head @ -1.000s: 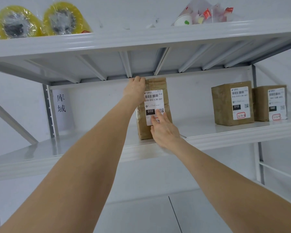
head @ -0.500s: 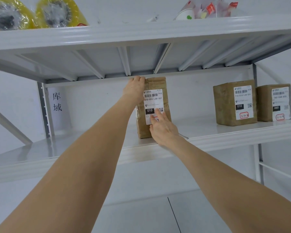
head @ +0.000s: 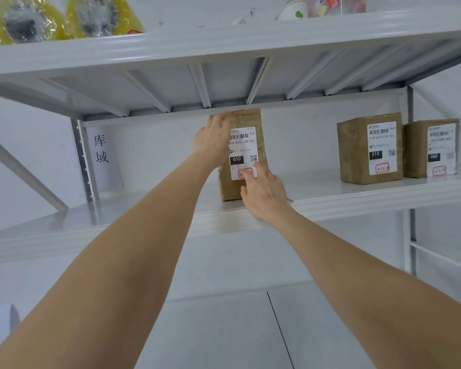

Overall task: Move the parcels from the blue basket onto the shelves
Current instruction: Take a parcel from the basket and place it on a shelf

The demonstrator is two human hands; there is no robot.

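- The right hand (head: 264,194) is mostly open, its forefinger straight and touching the red-ringed mark low on the label.
- The left hand (head: 213,138) curls round the upper left corner of the parcel (head: 229,189).
- That parcel stands upright on the middle shelf (head: 357,194); its label reads "010-010-L30-551" and "010".
- Well to the right stand two brown boxes (head: 353,153), touching.
- A wall sign (head: 101,149) reads "库域".
- The shelf above holds yellow tape rolls (head: 24,21).
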